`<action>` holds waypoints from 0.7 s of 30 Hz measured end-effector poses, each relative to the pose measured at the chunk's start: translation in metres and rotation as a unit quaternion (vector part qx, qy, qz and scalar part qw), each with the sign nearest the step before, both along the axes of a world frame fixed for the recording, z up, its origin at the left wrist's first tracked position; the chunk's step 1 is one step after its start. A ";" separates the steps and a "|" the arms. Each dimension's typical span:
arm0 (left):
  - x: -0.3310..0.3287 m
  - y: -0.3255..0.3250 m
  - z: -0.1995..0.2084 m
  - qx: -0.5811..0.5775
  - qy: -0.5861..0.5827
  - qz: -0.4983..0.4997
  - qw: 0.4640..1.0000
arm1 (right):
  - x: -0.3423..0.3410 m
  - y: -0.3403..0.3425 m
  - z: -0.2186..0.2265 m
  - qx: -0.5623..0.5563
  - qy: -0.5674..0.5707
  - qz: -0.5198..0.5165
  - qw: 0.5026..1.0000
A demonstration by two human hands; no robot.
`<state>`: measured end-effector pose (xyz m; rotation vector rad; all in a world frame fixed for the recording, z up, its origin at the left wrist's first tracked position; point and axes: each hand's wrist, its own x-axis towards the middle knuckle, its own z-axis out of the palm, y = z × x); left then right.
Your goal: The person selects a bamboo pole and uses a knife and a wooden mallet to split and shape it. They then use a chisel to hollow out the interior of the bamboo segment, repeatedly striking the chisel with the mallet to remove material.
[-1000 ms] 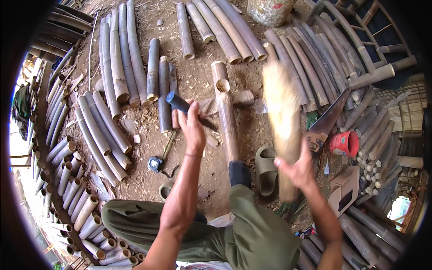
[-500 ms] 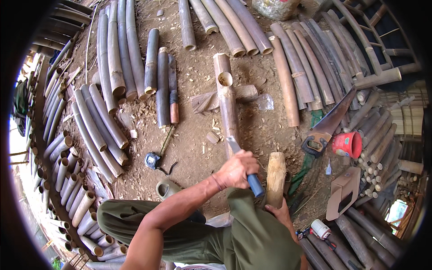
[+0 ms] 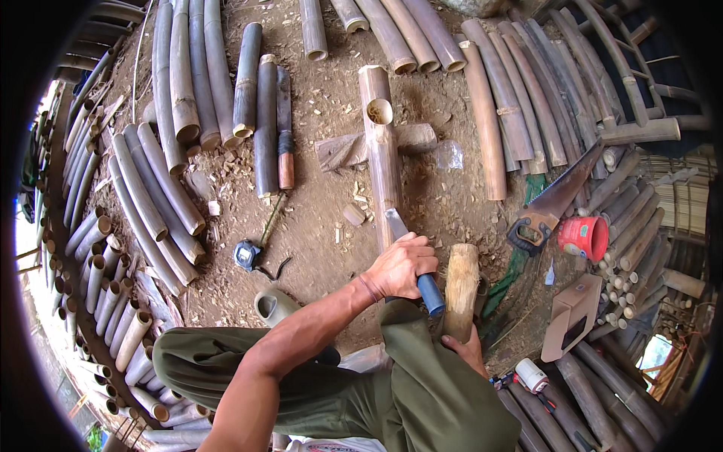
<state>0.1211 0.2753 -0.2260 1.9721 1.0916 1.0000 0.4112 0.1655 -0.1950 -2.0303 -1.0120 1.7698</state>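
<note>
Down on the dirt floor [image 3: 324, 218], the left hand [image 3: 401, 265] is wrapped tight around the blue handle of a knife [image 3: 413, 256], whose blade rests against the near end of a bamboo pole [image 3: 380, 151]. That pole lies straight ahead of the person, across a flat wooden block [image 3: 343, 149]. The right hand [image 3: 467, 348] grips the lower end of a wooden mallet [image 3: 459, 290], fingers closed round it; the mallet stands nearly upright, just right of the knife handle and touching it or nearly so. A tape measure [image 3: 248, 255] lies left of the pole, near a green sandal [image 3: 273, 303]. To the right lie a saw [image 3: 553, 203] and a red cup [image 3: 584, 237]. Cut bamboo [image 3: 173, 98] is stacked all around.
</note>
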 end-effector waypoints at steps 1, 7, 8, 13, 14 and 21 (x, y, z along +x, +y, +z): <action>0.000 0.000 -0.001 0.003 -0.002 0.006 1.000 | 0.001 0.000 0.001 -0.004 -0.007 0.005 1.000; 0.001 0.001 -0.002 0.009 0.010 0.006 1.000 | -0.005 0.003 0.007 -0.013 -0.011 0.010 1.000; 0.001 0.001 -0.001 0.008 0.012 0.005 1.000 | -0.005 0.003 0.007 -0.011 -0.010 0.011 1.000; 0.000 0.001 -0.002 0.006 0.014 0.011 1.000 | -0.005 0.003 0.005 0.000 -0.017 0.017 1.000; -0.001 0.002 -0.001 0.006 0.014 0.011 1.000 | -0.003 0.003 0.004 0.000 -0.029 0.026 0.999; -0.002 0.004 0.001 -0.016 0.016 -0.010 1.000 | -0.007 0.004 0.008 0.000 -0.035 0.027 0.999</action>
